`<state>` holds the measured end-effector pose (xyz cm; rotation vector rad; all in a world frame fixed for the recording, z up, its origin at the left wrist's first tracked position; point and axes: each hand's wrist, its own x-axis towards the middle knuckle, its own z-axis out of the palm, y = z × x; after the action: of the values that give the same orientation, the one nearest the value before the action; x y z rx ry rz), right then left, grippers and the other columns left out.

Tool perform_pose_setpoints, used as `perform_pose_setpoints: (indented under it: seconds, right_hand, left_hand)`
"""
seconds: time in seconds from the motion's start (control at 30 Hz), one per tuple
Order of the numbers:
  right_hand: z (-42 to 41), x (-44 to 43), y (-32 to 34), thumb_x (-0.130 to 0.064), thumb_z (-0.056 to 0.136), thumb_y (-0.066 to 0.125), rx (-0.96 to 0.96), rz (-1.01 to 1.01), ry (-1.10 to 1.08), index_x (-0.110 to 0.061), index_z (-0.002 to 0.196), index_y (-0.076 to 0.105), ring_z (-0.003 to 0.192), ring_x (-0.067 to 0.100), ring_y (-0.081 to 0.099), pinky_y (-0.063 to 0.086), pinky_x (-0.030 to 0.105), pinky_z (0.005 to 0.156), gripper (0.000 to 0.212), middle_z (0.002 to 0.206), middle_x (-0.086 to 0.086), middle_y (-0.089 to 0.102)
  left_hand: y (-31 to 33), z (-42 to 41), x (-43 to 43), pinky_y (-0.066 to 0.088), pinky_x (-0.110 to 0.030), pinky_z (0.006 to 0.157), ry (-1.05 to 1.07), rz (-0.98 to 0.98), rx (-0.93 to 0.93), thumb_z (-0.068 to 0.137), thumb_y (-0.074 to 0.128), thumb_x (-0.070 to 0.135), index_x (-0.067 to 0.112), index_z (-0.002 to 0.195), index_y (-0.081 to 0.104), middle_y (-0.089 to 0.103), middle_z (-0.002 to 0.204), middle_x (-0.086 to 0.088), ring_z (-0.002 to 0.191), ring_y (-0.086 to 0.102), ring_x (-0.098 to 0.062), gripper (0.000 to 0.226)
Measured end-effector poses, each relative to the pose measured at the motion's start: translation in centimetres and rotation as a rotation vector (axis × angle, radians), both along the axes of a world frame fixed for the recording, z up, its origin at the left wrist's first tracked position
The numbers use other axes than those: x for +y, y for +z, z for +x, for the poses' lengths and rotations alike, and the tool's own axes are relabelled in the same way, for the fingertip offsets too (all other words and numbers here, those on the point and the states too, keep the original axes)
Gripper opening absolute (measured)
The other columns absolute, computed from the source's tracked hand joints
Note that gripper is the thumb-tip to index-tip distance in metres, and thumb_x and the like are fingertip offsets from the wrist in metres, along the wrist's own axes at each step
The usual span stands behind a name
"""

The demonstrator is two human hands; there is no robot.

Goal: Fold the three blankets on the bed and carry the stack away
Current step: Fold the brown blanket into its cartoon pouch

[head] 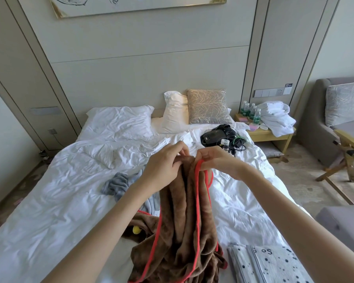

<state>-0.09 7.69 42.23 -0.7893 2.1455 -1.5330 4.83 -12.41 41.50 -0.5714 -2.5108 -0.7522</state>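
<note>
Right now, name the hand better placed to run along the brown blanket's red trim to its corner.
Probably the right hand: it pinches the red trim. The left hand grips bunched fleece of the brown blanket.

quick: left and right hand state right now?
left hand: closed, gripping the top of the brown blanket.
right hand: closed, pinching the same blanket's red-trimmed edge.

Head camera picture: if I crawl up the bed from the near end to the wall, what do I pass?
Spotted blanket → grey blanket → black gadget with cables → patterned cushion. The held-up brown blanket spans too much to place.
</note>
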Motion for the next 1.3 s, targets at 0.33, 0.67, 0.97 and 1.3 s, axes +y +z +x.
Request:
perform_pose_setpoints:
  seconds: [0.33, 0.67, 0.97, 1.3]
  right_hand:
    - [0.5, -0.7, -0.5, 0.011, 0.074, 0.069, 0.175, -0.065, -0.153, -0.011, 0.074, 0.065, 0.074, 0.021, 0.054, 0.043, 0.032, 0.074, 0.022, 0.079, 0.016, 0.062]
    - [-0.3, 0.1, -1.0, -0.007, 0.072, 0.056, -0.286, -0.351, -0.159, -0.020, 0.064, 0.039, 0.073, 0.017, 0.047, 0.032, 0.035, 0.071, 0.023, 0.076, 0.001, 0.051]
    - [-0.8, -0.8, -0.2, 0.004, 0.084, 0.051, -0.267, -0.266, -0.173, -0.017, 0.062, 0.040, 0.063, 0.015, 0.039, 0.032, 0.030, 0.065, 0.032, 0.065, 0.002, 0.041]
    - [-1.1, -3.5, 2.7, 0.009, 0.073, 0.065, 0.029, -0.250, -0.435, -0.009, 0.087, 0.064, 0.046, -0.002, 0.052, 0.034, 0.008, 0.041, 0.023, 0.064, -0.002, 0.060]
  left_hand:
    - [0.4, -0.9, -0.1, 0.051, -0.029, 0.090, -0.024, 0.840, -1.066, 0.089, 0.063, 0.045, 0.009, 0.106, 0.074, 0.074, 0.107, -0.007, 0.101, 0.069, -0.021, 0.042]
    - [0.4, 0.8, 0.8, 0.035, -0.024, 0.062, -0.199, 0.877, -0.658, 0.088, 0.056, 0.004, 0.019, 0.068, 0.042, 0.039, 0.066, 0.000, 0.064, 0.040, -0.010, 0.029]
    - [-0.2, 1.8, -0.8, 0.033, -0.030, 0.069, -0.130, 0.756, -0.598, 0.073, 0.060, 0.012, 0.000, 0.071, 0.042, 0.036, 0.071, -0.009, 0.070, 0.038, -0.020, 0.022]
    - [-2.3, 1.1, 1.9, 0.039, -0.034, 0.062, 0.305, 0.106, -0.223, 0.084, 0.058, 0.024, 0.020, 0.106, 0.034, 0.054, 0.080, 0.005, 0.080, 0.059, -0.026, 0.032]
